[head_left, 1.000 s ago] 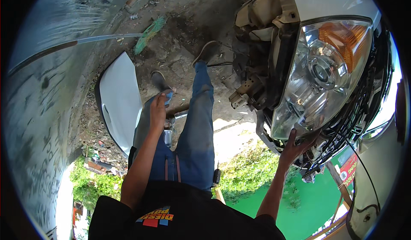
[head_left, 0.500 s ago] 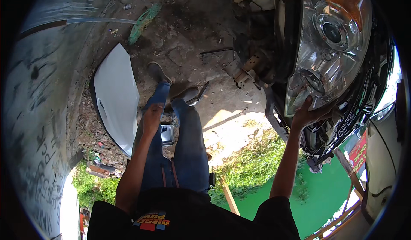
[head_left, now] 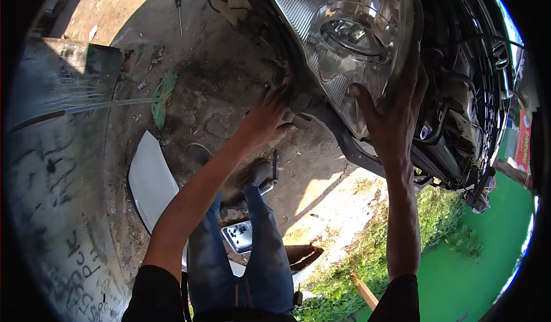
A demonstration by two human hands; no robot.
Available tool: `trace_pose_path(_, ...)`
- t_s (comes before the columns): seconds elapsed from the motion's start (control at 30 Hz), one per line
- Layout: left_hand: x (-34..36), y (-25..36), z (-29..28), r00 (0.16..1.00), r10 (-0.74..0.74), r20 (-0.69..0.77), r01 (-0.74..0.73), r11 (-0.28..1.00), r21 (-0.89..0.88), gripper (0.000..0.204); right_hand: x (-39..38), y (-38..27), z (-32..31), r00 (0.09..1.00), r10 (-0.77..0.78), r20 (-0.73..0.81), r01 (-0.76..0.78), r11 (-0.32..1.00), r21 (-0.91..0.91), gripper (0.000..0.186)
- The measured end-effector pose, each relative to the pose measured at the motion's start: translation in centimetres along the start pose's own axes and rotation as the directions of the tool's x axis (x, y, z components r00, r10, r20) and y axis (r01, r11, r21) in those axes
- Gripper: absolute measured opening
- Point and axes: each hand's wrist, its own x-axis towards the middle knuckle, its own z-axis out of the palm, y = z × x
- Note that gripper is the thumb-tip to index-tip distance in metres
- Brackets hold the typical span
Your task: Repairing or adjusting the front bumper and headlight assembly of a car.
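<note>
A large clear car headlight (head_left: 350, 52) sits at the front corner of a car at the upper right. My right hand (head_left: 393, 112) grips its lower end, with the thumb over the lens and the fingers along the side by the grille. My left hand (head_left: 267, 118) reaches up to the dark front frame (head_left: 310, 98) left of the headlight. Its fingers are stretched apart with nothing in them, and the fingertips are partly lost in shadow against the frame. What lies behind the headlight is hidden.
A metal tray (head_left: 238, 237) with small dark parts stands on the ground by my legs. A white car panel (head_left: 150, 175) lies to the left, near a wall (head_left: 63, 167). Green twine (head_left: 163, 99) and a screwdriver (head_left: 179, 15) lie farther off. Green water (head_left: 476, 270) spreads at the right.
My left hand has risen from beside my leg to the car's front frame. The view has shifted, and my right hand has moved farther up around the headlight's lower end.
</note>
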Motion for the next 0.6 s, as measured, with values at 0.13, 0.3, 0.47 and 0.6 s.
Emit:
trace_pose_path(0.13,1.9,-0.2,2.3,1.000,-0.017,0.013,0.017,0.998,-0.057,0.063,-3.5,-0.3,-2.9,0.991,-0.125,-0.052,0.124,0.992,-0.014,0.100)
trace_pose_path(0.3,0.7,0.6,4.3,0.986,-0.092,-0.138,0.072,0.987,-0.144,0.053,-7.4,0.9,-6.6,0.979,-0.056,-0.198,0.050,0.998,-0.038,0.086)
trace_pose_path(0.47,0.5,0.8,4.9,0.988,-0.077,-0.130,0.067,0.994,-0.082,0.057,-9.1,4.5,-5.2,0.974,0.152,-0.166,-0.167,0.983,-0.080,0.106)
trace_pose_path(0.6,0.2,-0.4,6.1,0.994,-0.066,-0.087,0.074,0.992,0.103,0.058,-10.4,6.8,-2.6,0.973,0.168,-0.159,-0.177,0.983,-0.048,0.115)
